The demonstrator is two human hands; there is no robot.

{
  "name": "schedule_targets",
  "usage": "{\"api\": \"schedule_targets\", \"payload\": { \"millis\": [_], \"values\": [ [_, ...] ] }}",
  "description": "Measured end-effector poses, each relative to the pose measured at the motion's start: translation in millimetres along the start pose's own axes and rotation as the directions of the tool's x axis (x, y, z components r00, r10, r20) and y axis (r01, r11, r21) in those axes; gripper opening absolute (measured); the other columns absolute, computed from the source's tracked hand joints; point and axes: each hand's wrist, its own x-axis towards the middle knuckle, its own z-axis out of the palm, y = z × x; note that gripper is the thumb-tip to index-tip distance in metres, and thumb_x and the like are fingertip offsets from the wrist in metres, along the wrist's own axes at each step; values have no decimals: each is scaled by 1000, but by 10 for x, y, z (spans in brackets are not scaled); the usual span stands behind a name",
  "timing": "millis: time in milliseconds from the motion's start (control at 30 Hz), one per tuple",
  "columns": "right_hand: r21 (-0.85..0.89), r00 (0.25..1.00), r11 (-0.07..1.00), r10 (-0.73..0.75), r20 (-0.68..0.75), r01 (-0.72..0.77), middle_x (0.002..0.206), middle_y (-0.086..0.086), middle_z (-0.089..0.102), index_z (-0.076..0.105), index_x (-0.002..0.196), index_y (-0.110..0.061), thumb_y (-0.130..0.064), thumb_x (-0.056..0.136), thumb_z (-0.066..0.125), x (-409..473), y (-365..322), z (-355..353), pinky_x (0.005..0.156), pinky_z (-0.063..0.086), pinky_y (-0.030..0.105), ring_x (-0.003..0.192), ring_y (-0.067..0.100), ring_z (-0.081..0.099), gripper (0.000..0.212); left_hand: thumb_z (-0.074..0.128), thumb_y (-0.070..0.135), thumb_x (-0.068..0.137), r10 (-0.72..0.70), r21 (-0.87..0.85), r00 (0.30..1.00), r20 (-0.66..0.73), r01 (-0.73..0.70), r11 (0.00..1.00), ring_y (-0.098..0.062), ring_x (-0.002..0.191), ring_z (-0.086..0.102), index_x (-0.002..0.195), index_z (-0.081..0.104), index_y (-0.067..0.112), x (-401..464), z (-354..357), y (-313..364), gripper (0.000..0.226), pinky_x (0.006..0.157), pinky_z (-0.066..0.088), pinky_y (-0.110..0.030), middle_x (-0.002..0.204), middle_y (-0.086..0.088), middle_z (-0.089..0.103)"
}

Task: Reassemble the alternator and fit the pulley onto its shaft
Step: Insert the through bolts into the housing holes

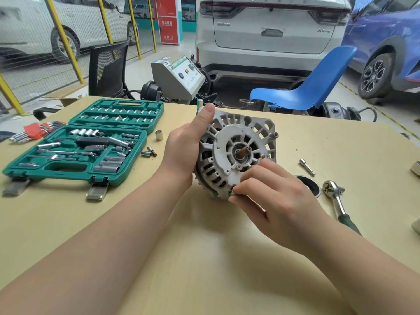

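The grey cast alternator (236, 153) stands on edge on the tan table, its bare shaft (244, 151) pointing toward me with no pulley on it. My left hand (188, 144) grips the housing's left side, thumb over the top rim. My right hand (270, 194) is at the lower front edge, fingertips pinching a small bolt (234, 193) at the housing's rim. A dark round part (312, 186), possibly the pulley, lies on the table behind my right hand, partly hidden.
An open green socket case (86, 142) lies at the left, with loose sockets (159, 134) beside it and hex keys (34, 130) further left. A ratchet (336, 201) and an extension bar (307, 167) lie at the right. A blue chair (306, 87) stands behind the table.
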Motion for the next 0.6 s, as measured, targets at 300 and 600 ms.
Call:
{"api": "schedule_targets", "payload": {
  "millis": [300,600],
  "values": [
    [-57,994,997,54,95,-48,82,9,58,70,91,-3,-20,104,58,24,-65,-92,67,47,45,73,34,49,24,75,72,81,1,-21,1000,5,-1,1000,-32,103,80,107,85,16,42,-24,-46,62,103,60,-53,111,-11,82],
    [-169,988,983,88,129,-65,73,6,49,57,83,-10,-6,96,60,62,-211,-109,59,42,42,68,27,35,13,76,68,85,26,-55,1000,13,-25,998,-34,108,79,107,85,18,51,-12,-71,56,106,57,-57,115,-13,81]
  ]
}}
